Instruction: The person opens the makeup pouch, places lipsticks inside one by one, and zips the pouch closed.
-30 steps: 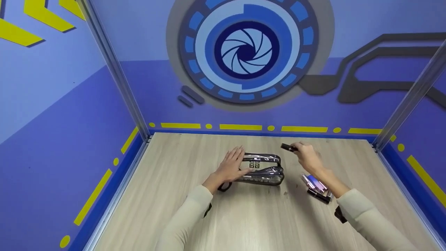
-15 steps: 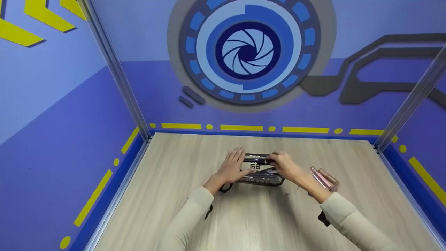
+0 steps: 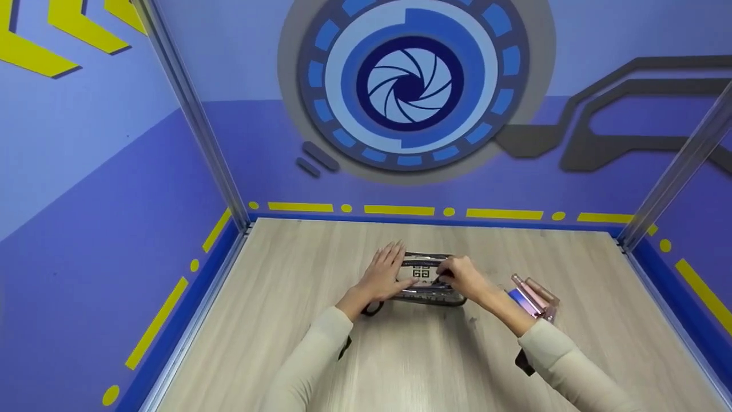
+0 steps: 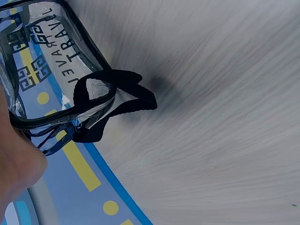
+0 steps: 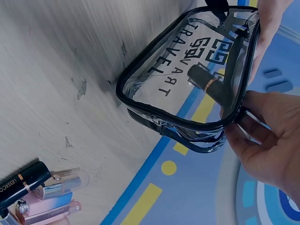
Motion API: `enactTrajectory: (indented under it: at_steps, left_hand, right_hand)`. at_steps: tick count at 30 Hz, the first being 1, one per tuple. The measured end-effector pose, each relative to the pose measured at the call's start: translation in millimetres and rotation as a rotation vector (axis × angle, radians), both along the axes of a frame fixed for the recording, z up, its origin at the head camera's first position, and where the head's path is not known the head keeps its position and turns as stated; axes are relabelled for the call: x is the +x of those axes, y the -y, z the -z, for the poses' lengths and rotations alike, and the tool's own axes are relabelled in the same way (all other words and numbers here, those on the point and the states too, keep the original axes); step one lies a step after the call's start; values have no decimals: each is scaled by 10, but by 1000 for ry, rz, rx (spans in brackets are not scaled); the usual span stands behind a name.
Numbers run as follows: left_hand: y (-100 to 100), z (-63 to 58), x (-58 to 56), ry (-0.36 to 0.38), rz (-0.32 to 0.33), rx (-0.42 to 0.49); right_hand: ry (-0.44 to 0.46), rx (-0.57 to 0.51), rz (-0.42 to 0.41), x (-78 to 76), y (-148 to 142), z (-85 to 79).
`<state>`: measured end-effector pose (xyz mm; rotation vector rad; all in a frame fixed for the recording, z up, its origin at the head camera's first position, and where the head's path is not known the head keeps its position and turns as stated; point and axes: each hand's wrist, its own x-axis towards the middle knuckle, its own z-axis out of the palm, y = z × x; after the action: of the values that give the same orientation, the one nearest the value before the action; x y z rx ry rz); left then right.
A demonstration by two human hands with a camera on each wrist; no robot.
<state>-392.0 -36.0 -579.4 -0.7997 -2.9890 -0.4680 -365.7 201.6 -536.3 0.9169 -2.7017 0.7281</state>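
A clear cosmetic bag point(image 3: 434, 298) with black trim and printed lettering lies at the middle of the table, its zipped top parted. My left hand point(image 3: 378, 274) rests on its left end with straight fingers. At the right part of the opening, my right hand point(image 3: 462, 276) has its fingers curled and reaching in. Through the clear side, the right wrist view shows a black lipstick tube point(image 5: 211, 86) with a gold band inside the bag, its near end at my right fingertips point(image 5: 234, 136). A black strap loop point(image 4: 126, 79) sticks out from the bag's left end.
Right of the bag, several cosmetic tubes lie in a loose group, among them a pink-and-blue one point(image 3: 526, 302) and another black tube point(image 5: 23, 183). Blue printed panels point(image 3: 251, 154) and metal posts point(image 3: 197, 114) enclose the wooden table point(image 3: 297, 257) at the back and sides.
My right hand has carried the black lipstick tube leftward from beyond the bag, over its opening and into it. My left hand has stayed on the bag.
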Motion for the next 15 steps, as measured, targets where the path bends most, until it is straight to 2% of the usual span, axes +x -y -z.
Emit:
enactTrajectory:
  at_steps: [8, 15]
  left_hand:
    - [-6, -58, 33, 8, 4, 21]
    - [11, -32, 33, 4, 2, -3]
  right_hand:
    - [-9, 57, -118, -17, 9, 35]
    - [57, 61, -129, -8, -49, 26]
